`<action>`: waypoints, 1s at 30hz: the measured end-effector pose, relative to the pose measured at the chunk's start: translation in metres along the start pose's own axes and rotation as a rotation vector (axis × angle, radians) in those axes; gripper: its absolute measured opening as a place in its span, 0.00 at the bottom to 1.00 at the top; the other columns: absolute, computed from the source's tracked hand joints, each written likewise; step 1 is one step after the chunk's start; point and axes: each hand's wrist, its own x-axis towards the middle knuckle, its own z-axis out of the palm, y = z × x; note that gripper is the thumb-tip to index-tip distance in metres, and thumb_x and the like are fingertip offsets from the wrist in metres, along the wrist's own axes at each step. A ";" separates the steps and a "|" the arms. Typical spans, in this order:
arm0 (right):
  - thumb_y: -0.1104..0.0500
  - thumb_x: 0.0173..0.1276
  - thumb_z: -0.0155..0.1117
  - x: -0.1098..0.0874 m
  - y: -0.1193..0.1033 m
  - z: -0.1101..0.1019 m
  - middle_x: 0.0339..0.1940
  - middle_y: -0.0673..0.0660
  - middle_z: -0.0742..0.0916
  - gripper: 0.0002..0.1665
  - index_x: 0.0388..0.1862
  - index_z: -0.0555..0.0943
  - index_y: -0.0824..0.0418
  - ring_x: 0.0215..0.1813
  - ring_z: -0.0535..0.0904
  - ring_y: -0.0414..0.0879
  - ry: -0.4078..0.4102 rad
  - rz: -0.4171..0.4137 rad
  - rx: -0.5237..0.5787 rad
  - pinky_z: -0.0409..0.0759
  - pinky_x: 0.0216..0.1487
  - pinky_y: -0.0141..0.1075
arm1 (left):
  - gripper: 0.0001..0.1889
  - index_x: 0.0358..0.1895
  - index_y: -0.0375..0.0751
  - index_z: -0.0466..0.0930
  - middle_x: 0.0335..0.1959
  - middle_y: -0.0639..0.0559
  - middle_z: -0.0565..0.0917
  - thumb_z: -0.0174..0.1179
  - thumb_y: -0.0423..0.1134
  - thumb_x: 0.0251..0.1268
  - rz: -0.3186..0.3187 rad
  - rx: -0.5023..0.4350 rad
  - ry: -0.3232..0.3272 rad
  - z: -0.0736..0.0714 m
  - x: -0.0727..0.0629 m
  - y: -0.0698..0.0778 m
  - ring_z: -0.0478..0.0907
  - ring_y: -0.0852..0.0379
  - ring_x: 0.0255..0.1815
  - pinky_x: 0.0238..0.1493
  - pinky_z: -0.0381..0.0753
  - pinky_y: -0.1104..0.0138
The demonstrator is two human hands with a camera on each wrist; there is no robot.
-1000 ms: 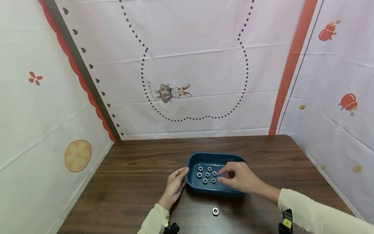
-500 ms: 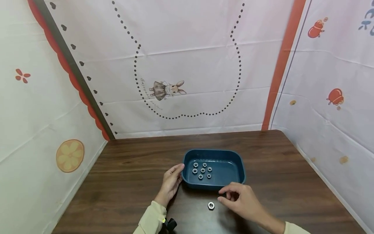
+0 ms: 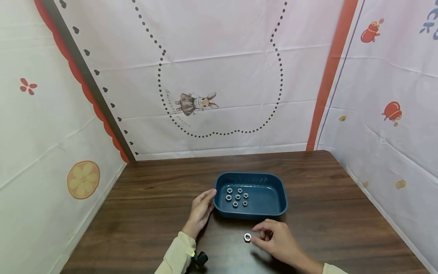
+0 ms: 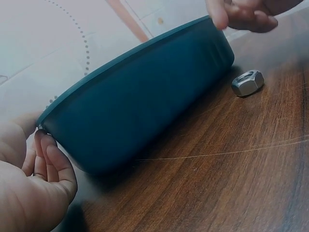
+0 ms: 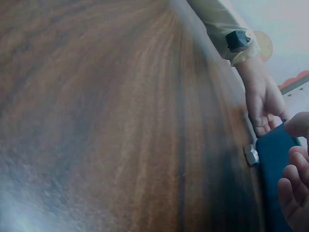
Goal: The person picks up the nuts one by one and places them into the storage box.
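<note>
A dark blue rectangular tray (image 3: 265, 198) sits on the wooden table, with several metal hex nuts (image 3: 237, 197) in its left half. My left hand (image 3: 200, 211) grips the tray's left end, thumb at the rim and fingers curled under it in the left wrist view. One larger-looking hex nut (image 3: 247, 237) lies flat on the table in front of the tray. Just right of it hovers my right hand (image 3: 278, 239), thumb and forefinger apart with nothing between them. From the left wrist, that nut (image 4: 247, 83) shows below the right-hand fingers (image 4: 251, 19).
The brown wooden table (image 3: 154, 228) stands between printed white cloths (image 3: 219, 68) at the back and both sides. A small black camera (image 3: 201, 258) is strapped to the left wrist.
My right hand has come out of the tray, toward me, and then left to beside the loose nut. The left hand keeps its grip on the tray; the head view shifted slightly.
</note>
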 end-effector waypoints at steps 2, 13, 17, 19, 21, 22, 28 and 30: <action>0.55 0.58 0.81 0.001 0.002 0.003 0.25 0.40 0.79 0.09 0.36 0.89 0.53 0.25 0.73 0.30 -0.015 0.024 -0.014 0.77 0.27 0.29 | 0.20 0.57 0.32 0.81 0.38 0.57 0.83 0.68 0.42 0.69 0.001 -0.003 0.006 0.001 0.000 0.000 0.75 0.65 0.35 0.37 0.74 0.72; 0.41 0.53 0.82 0.006 0.008 0.019 0.24 0.38 0.77 0.17 0.33 0.87 0.48 0.28 0.70 0.30 -0.053 0.099 -0.192 0.71 0.30 0.29 | 0.14 0.50 0.34 0.84 0.34 0.57 0.82 0.69 0.40 0.68 0.009 -0.010 0.024 0.002 0.003 -0.006 0.75 0.65 0.32 0.35 0.74 0.74; 0.38 0.52 0.81 0.006 0.009 0.021 0.24 0.38 0.76 0.17 0.31 0.87 0.45 0.27 0.69 0.30 -0.085 0.127 -0.226 0.69 0.29 0.30 | 0.14 0.50 0.34 0.84 0.34 0.57 0.82 0.69 0.40 0.68 0.004 -0.014 0.023 0.002 0.000 -0.006 0.75 0.65 0.31 0.35 0.74 0.73; 0.38 0.52 0.81 0.006 0.008 0.022 0.24 0.38 0.76 0.17 0.31 0.86 0.44 0.27 0.68 0.30 -0.093 0.132 -0.232 0.69 0.29 0.30 | 0.12 0.48 0.35 0.84 0.34 0.57 0.82 0.69 0.40 0.68 0.002 -0.015 0.020 0.002 0.000 -0.006 0.75 0.65 0.32 0.35 0.75 0.73; 0.40 0.51 0.82 0.006 0.009 0.023 0.24 0.38 0.75 0.15 0.30 0.86 0.44 0.27 0.68 0.30 -0.081 0.117 -0.233 0.69 0.28 0.29 | 0.11 0.47 0.37 0.85 0.34 0.57 0.82 0.69 0.39 0.68 0.001 -0.018 0.016 0.001 0.000 -0.006 0.75 0.65 0.32 0.35 0.75 0.74; 0.41 0.51 0.83 0.006 0.009 0.023 0.24 0.38 0.75 0.15 0.29 0.86 0.44 0.26 0.68 0.29 -0.073 0.109 -0.234 0.69 0.28 0.29 | 0.10 0.46 0.38 0.85 0.34 0.58 0.82 0.69 0.39 0.68 0.001 -0.020 0.012 0.001 0.001 -0.006 0.75 0.65 0.32 0.35 0.75 0.74; 0.47 0.52 0.83 0.008 0.008 0.023 0.23 0.38 0.75 0.11 0.28 0.87 0.45 0.25 0.68 0.29 -0.051 0.071 -0.225 0.69 0.27 0.28 | 0.10 0.46 0.37 0.85 0.34 0.57 0.83 0.68 0.39 0.69 0.011 -0.021 0.015 0.000 0.001 -0.003 0.76 0.65 0.32 0.35 0.74 0.73; 0.48 0.52 0.83 0.008 0.008 0.022 0.23 0.38 0.75 0.11 0.27 0.86 0.46 0.25 0.68 0.29 -0.053 0.069 -0.214 0.69 0.27 0.28 | 0.11 0.48 0.36 0.84 0.35 0.57 0.83 0.68 0.39 0.69 0.014 -0.014 0.017 0.000 0.002 -0.002 0.76 0.64 0.32 0.35 0.75 0.73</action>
